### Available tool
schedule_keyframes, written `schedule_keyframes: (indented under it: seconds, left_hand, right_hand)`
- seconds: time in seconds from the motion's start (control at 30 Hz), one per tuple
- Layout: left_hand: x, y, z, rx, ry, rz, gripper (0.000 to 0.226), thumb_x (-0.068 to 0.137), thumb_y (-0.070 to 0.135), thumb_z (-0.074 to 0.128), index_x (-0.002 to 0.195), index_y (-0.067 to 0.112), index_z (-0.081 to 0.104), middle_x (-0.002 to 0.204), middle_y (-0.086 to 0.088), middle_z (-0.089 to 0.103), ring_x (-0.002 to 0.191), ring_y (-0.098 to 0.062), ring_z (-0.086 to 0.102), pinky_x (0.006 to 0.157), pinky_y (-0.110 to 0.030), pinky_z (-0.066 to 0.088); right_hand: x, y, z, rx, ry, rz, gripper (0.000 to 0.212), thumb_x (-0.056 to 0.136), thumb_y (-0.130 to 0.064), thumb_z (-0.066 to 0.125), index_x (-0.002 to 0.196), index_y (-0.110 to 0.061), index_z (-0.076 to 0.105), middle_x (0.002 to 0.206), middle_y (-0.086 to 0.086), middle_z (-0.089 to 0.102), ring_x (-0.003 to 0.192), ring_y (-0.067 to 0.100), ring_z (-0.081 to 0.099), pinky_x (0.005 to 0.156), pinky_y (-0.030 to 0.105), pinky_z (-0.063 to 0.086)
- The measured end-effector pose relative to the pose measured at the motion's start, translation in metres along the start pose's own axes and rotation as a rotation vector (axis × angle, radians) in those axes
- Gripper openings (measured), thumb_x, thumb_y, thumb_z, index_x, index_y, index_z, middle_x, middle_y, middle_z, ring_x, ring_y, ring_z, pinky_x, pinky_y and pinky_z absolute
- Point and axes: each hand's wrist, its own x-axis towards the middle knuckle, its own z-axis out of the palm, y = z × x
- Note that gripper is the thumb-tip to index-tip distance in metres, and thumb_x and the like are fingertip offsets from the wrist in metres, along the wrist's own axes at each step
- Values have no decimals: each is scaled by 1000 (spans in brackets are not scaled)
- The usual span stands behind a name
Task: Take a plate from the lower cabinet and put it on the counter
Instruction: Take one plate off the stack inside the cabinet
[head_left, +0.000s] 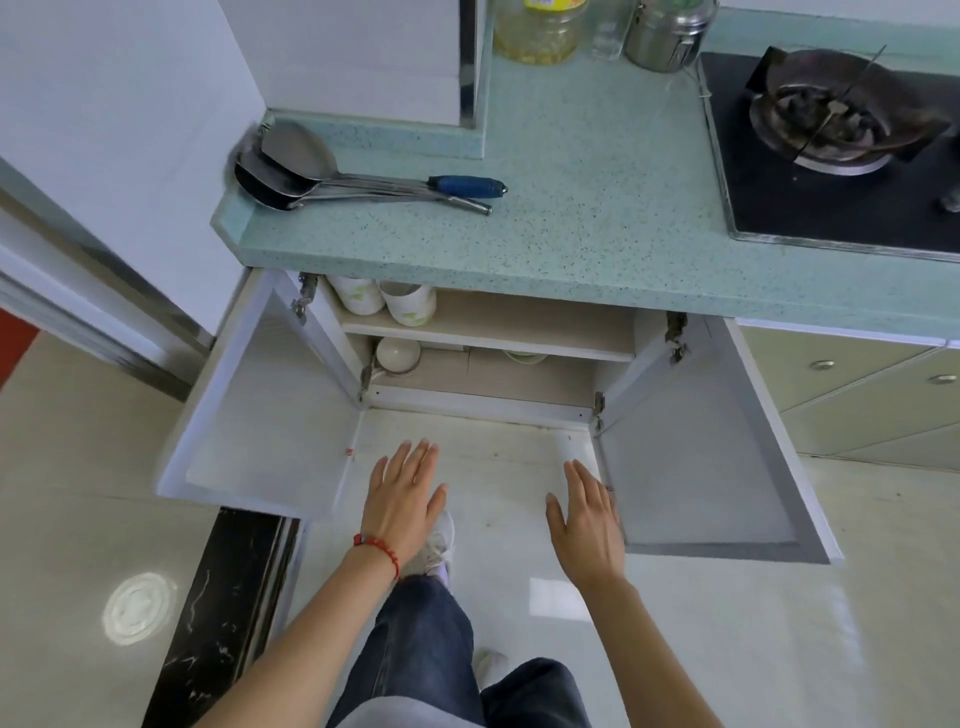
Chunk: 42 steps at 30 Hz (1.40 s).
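Two white cabinet doors (270, 410) hang wide; our left hand (402, 499) and right hand (589, 525) hover between them, fingers released, while a pale plate's rim (524, 356) shows under the cabinet's lower shelf, below the speckled green desk (597, 208)

I am reaching both bare arms forward and down. My left hand (406, 491) is lying flat, palm down, fingers straight and lightly spread, a red bead bracelet (378, 551) on its wrist. My right hand (587, 522) is turning slightly inward, fingers straight together, gripping nothing.
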Motion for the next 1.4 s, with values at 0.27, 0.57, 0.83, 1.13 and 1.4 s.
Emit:
schedule_keyframes:
  seconds: [0.27,0.57,0.83,1.13,1.4]
  left_hand:
    - [77,-18,-9,103,-71,111,53,74,24,73,119,3,55,122,-16,63,113,-34,58,90,-55,47]
    - [136,-20,1,135,-80,122,52,76,22,71,120,2,54,125,-19,60,115,-35,56,93,-57,45]
    - [179,-6,54,103,-11,61,54,73,21,74,119,1,54,122,-20,62,112,-37,58,89,-58,47]
    - [225,-20,138,63,49,70,50,78,20,67,123,3,51,127,-19,58,120,-37,51,94,-57,44]
    - [273,-39,221,58,77,103,50,83,23,62,126,3,48,131,-18,55,123,-36,48,99,-57,40]
  right_hand:
    - [73,-18,5,-93,-31,11,50,97,-30,39,141,-7,29,150,12,33,138,24,29,115,36,17]
    - [133,-14,4,-82,-35,24,49,95,-25,45,138,-4,35,146,16,37,135,29,33,112,41,24]
    - [191,27,22,-89,7,-32,46,91,-20,54,131,1,43,137,22,48,126,37,45,107,45,33]
    - [248,65,82,-38,34,-39,48,95,-25,47,137,-5,36,143,17,41,132,32,35,112,39,23]
    - [307,94,155,-37,77,-97,46,95,-25,47,135,-5,39,141,17,43,129,32,39,108,42,29]
